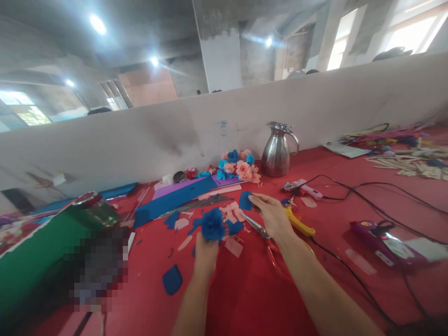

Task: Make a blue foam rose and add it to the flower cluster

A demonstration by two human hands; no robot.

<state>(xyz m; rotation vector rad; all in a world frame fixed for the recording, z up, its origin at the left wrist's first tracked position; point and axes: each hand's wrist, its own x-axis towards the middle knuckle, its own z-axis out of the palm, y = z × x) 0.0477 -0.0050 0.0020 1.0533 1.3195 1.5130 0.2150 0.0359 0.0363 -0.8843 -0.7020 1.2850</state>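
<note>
In the middle of the head view my left hand [206, 254] is closed beneath a blue paper flower [213, 224], its bloom facing up; the part inside the fist is hidden. My right hand [271, 212], farther right and slightly higher, pinches a small blue petal piece [245, 200] between thumb and fingers, apart from the flower. Under that hand lie scissors [257, 227] with red handles, blades pointing left. A yellow-handled tool [300, 223] rests just right of them. One loose blue petal [172, 280] sits left of my left forearm, and pink cut pieces [233, 212] lie behind the flower.
A steel jug [276, 151] stands near the white partition [157, 140], beside a bunch of pink and blue flowers [243, 168]. Blue sheet strips [175, 200] lie left of it. A purple device [388, 245] and black cables [350, 270] occupy the right. A glass jar [100, 211] is at left.
</note>
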